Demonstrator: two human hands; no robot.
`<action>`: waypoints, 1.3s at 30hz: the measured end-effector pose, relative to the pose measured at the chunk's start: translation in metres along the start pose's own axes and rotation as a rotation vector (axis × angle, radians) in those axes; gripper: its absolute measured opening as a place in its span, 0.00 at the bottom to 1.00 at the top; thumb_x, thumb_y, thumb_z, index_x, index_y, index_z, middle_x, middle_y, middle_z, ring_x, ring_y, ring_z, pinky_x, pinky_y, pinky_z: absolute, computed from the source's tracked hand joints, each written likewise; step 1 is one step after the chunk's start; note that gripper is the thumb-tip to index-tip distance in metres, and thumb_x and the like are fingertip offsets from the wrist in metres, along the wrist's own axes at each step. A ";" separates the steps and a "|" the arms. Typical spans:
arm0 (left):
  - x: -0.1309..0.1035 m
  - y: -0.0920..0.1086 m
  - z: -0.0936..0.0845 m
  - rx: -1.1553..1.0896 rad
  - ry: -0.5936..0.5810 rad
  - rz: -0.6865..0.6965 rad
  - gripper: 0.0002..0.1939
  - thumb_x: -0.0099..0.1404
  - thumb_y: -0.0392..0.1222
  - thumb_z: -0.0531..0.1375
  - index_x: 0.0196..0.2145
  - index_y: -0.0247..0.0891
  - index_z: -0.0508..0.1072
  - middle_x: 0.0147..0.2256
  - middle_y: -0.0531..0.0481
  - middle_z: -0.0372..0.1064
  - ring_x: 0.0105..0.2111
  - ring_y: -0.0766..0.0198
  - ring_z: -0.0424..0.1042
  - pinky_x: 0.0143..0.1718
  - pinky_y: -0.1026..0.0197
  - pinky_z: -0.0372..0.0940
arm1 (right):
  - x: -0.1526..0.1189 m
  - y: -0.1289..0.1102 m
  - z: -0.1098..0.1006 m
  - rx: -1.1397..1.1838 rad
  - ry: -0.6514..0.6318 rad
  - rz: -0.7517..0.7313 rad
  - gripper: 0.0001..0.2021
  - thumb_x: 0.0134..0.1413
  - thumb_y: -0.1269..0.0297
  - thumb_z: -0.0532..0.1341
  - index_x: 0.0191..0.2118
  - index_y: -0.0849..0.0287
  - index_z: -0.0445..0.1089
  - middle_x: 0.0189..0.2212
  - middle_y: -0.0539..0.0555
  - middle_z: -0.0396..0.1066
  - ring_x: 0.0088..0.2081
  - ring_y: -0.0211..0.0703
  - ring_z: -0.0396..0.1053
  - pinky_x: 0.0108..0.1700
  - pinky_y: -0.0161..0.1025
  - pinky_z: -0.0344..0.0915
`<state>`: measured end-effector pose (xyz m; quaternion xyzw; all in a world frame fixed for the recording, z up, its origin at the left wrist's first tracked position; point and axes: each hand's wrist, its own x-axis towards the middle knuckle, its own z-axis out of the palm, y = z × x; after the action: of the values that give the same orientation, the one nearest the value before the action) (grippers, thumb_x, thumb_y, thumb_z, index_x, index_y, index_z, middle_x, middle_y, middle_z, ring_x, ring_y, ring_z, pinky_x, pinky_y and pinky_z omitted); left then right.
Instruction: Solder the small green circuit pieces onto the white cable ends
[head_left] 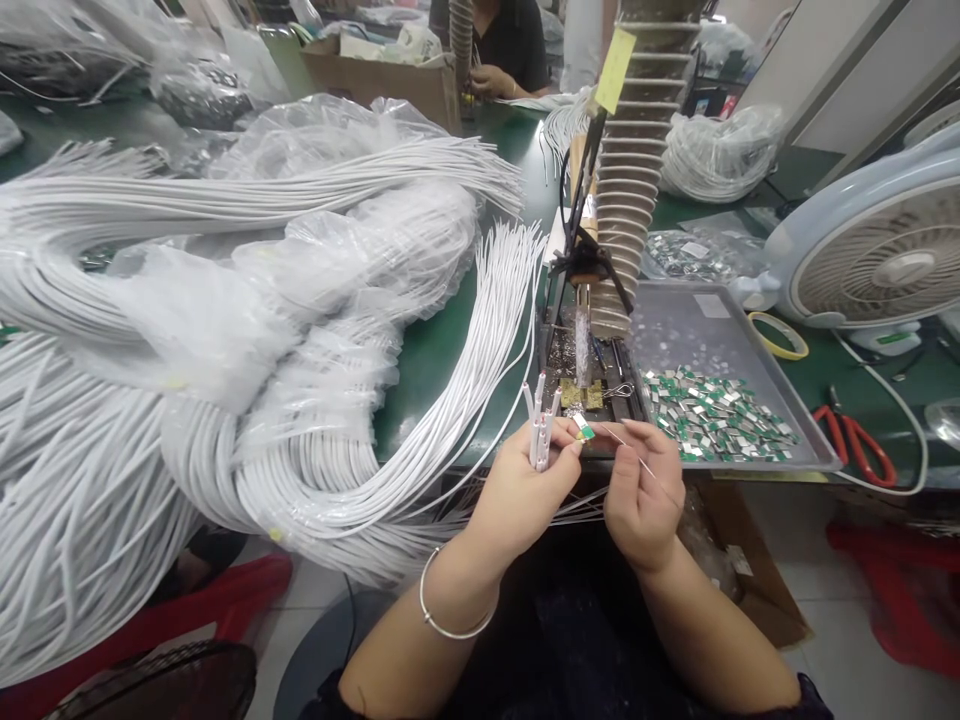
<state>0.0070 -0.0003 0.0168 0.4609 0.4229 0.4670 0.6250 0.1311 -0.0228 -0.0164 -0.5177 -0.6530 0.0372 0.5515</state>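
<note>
Left hand (525, 490): thumb and forefinger pinched together on a small green-and-silver connector (584, 430); the other fingers curl around a short bundle of white cable ends (541, 440), standing roughly upright in the fist.

Right hand (645, 490): thumb and fingertips closed on a thin wire (637, 458), which slants across them; the forefinger reaches toward the connector. Whether it touches the connector, cannot tell.

Connector: held in front of the soldering stand (585, 340), near its yellow sponge (576, 393).

Grey tray (769, 370), right of the stand: a loose heap of green-and-silver connectors (720, 420) in its near part; a pale label at the far side.

Clear bag (694, 255), beyond the tray: small parts, blurred.

Plastic bag (724, 150), farther back: coiled white cable.

Cardboard box (390, 85), far side of the table: white and clear plastic, details unclear.

White cables (315, 430), left: large looped bundles, partly sleeved in clear plastic film (217, 320).

Right edge: yellow tape roll (801, 348) beside the tray; red-handled scissors (855, 445) by its near corner; pale blue fan (877, 240) behind.
</note>
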 end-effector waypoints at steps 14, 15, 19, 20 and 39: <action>0.004 0.007 0.005 0.071 0.074 0.017 0.05 0.56 0.34 0.57 0.24 0.38 0.63 0.30 0.52 0.66 0.33 0.65 0.67 0.39 0.61 0.62 | 0.007 0.003 0.003 0.105 -0.005 -0.071 0.11 0.55 0.77 0.54 0.40 0.57 0.69 0.36 0.56 0.74 0.41 0.44 0.73 0.42 0.47 0.72; 0.005 0.008 0.005 0.075 0.077 0.015 0.05 0.55 0.34 0.57 0.24 0.38 0.63 0.30 0.52 0.66 0.33 0.65 0.67 0.38 0.61 0.62 | 0.008 0.003 0.003 0.101 -0.004 -0.077 0.11 0.55 0.77 0.54 0.40 0.57 0.69 0.36 0.56 0.74 0.41 0.45 0.73 0.42 0.47 0.72; 0.007 0.008 0.004 0.117 0.095 -0.003 0.04 0.55 0.34 0.57 0.25 0.38 0.63 0.30 0.52 0.66 0.33 0.65 0.67 0.37 0.61 0.62 | 0.012 0.002 0.005 0.095 0.006 -0.100 0.11 0.55 0.77 0.54 0.40 0.57 0.69 0.35 0.56 0.74 0.40 0.44 0.73 0.42 0.46 0.71; 0.007 0.008 0.004 0.127 0.097 -0.004 0.04 0.55 0.34 0.57 0.25 0.38 0.63 0.29 0.52 0.66 0.33 0.65 0.67 0.37 0.61 0.62 | 0.013 0.002 0.006 0.092 0.010 -0.104 0.11 0.55 0.77 0.54 0.40 0.57 0.69 0.35 0.56 0.74 0.40 0.44 0.73 0.42 0.45 0.71; 0.008 0.014 0.003 0.175 0.112 0.047 0.04 0.57 0.35 0.57 0.25 0.38 0.65 0.30 0.52 0.67 0.32 0.65 0.67 0.37 0.61 0.62 | 0.021 -0.002 0.007 0.034 0.030 -0.141 0.11 0.55 0.77 0.54 0.40 0.57 0.68 0.34 0.56 0.74 0.39 0.44 0.73 0.40 0.46 0.72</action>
<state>0.0090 0.0087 0.0307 0.4967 0.4854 0.4678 0.5466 0.1271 -0.0052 -0.0034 -0.4615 -0.6786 0.0018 0.5714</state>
